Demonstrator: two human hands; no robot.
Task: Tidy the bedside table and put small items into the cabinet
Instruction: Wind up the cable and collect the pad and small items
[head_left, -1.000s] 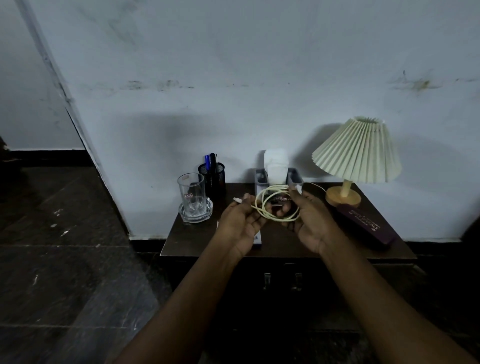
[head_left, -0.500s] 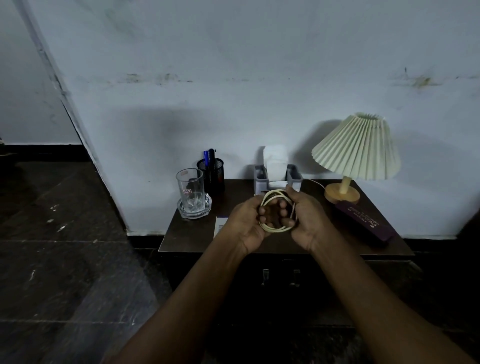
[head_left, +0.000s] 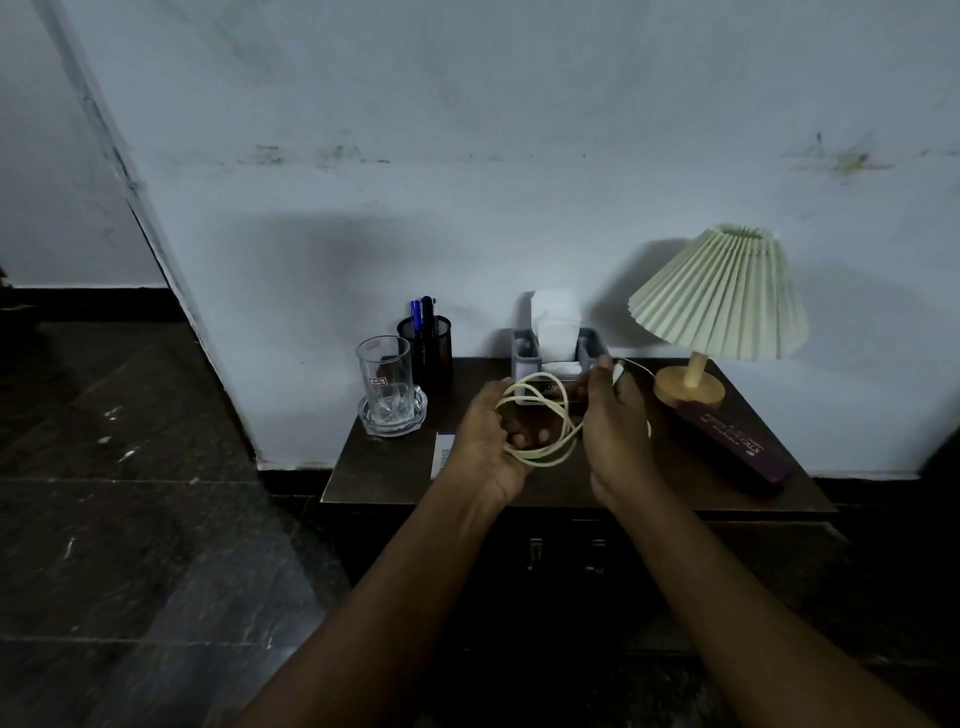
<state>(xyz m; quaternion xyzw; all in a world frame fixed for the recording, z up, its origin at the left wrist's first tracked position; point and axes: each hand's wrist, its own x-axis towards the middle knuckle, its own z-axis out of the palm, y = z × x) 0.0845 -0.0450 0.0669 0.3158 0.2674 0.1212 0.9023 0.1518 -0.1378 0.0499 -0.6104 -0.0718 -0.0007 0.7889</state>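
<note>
A pale yellow cable (head_left: 545, 453) is wound in loose loops above the middle of the dark bedside table (head_left: 384, 467). My left hand (head_left: 485, 441) holds the coil from the left, fingers through the loops. My right hand (head_left: 615, 421) pinches the cable's free end with its white plug near the thumb; a thin strand trails off toward the lamp. The cabinet front (head_left: 563, 556) below the tabletop shows two small metal handles and is closed.
A glass (head_left: 385, 384) stands on a glass coaster at the back left, beside a black mesh pen holder (head_left: 427, 348). A grey organiser with white tissue (head_left: 555, 332) sits at the back. A pleated lamp (head_left: 719, 296) and long purple box (head_left: 737, 441) occupy the right. A white card (head_left: 442, 454) lies under my left wrist.
My hands have drawn apart: the right hand has pulled the cable's end out to the right, and the coil has opened wider in my left hand.
</note>
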